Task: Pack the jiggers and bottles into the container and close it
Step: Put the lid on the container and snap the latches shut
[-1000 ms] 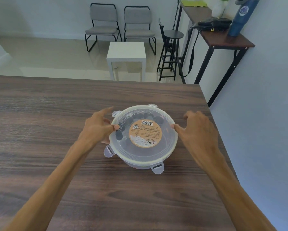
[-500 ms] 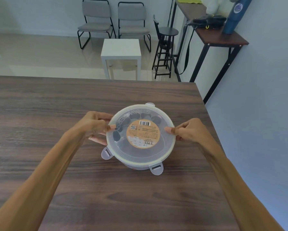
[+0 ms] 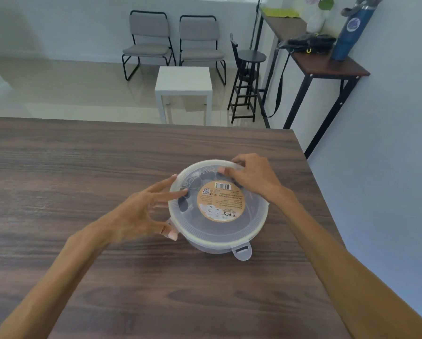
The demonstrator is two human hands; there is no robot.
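Container (image 3: 206, 243) on table (image 3: 83, 167), lid (image 3: 219, 226) seated. Right hand (image 3: 251, 177) pinches far rim w/ fingers together; left hand (image 3: 141, 211) splayed apart at near-left edge. Risk: front latch (image 3: 241, 250) unclipped, so lid may pop.

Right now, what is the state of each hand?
Left hand: open, fingers spread against the lid rim.
Right hand: curled, pressing the lid's far edge.
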